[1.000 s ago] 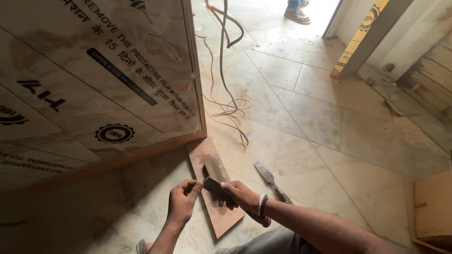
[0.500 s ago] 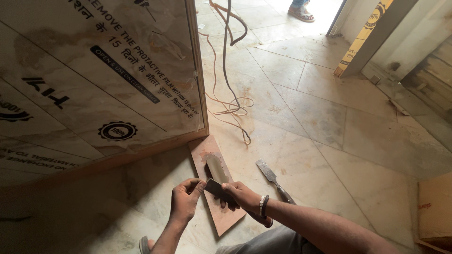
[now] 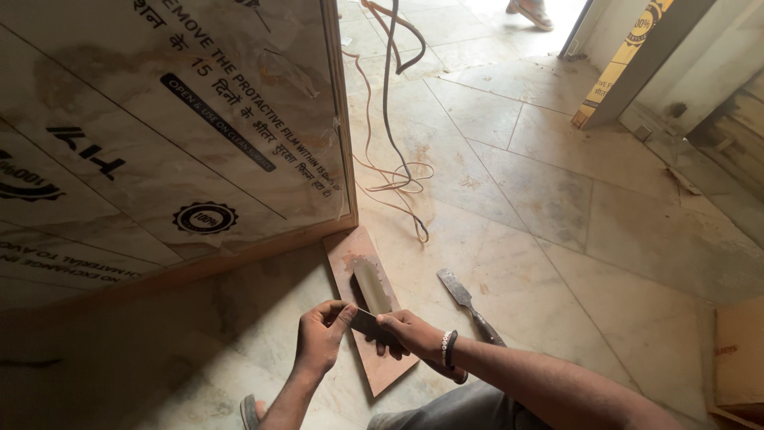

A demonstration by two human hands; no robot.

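Note:
My left hand (image 3: 321, 333) and my right hand (image 3: 407, 333) both pinch a small flat metal blade (image 3: 364, 322) between them, low over a reddish board piece (image 3: 356, 253) that lies on the floor. On that board rests a grey sharpening stone (image 3: 372, 287), just beyond the blade. A chisel (image 3: 465, 299) with a dark handle lies on the tiles to the right of my right wrist, which wears bead bracelets.
A large film-covered panel (image 3: 159, 135) stands upright at left, its wooden edge beside the board. Loose cables (image 3: 394, 151) trail over the marble floor ahead. Another person's foot (image 3: 532, 12) shows at the top. A door frame (image 3: 629, 64) and wooden box (image 3: 736, 358) are at right.
Both hands with the blade stay over the board and stone, shifting only slightly. The view has tilted a little.

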